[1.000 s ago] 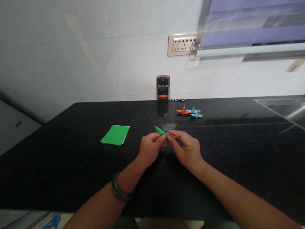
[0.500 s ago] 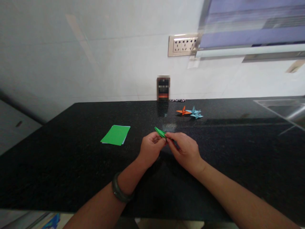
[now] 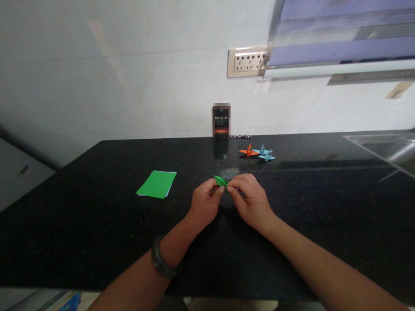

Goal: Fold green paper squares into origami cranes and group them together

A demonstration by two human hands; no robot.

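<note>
Over the middle of the black stone counter (image 3: 81, 224), my left hand (image 3: 205, 203) and my right hand (image 3: 252, 201) meet fingertip to fingertip. Both pinch a small folded green paper piece (image 3: 221, 180), of which only a short pointed tip shows above the fingers. My left wrist wears a dark bangle (image 3: 161, 262). Both hands are closed on the paper.
A stack of green paper sheets (image 3: 156, 184) lies to the left. An orange folded paper figure (image 3: 248, 151) and light blue folded figures (image 3: 266, 154) rest farther back. A dark box (image 3: 221, 120) stands against the wall, a socket plate (image 3: 247, 63) above it, a steel sink (image 3: 385, 149) at far right.
The green paper's long point that stuck out to the upper left now shows much shorter between the fingers. My right fingers shifted slightly left and up onto it.
</note>
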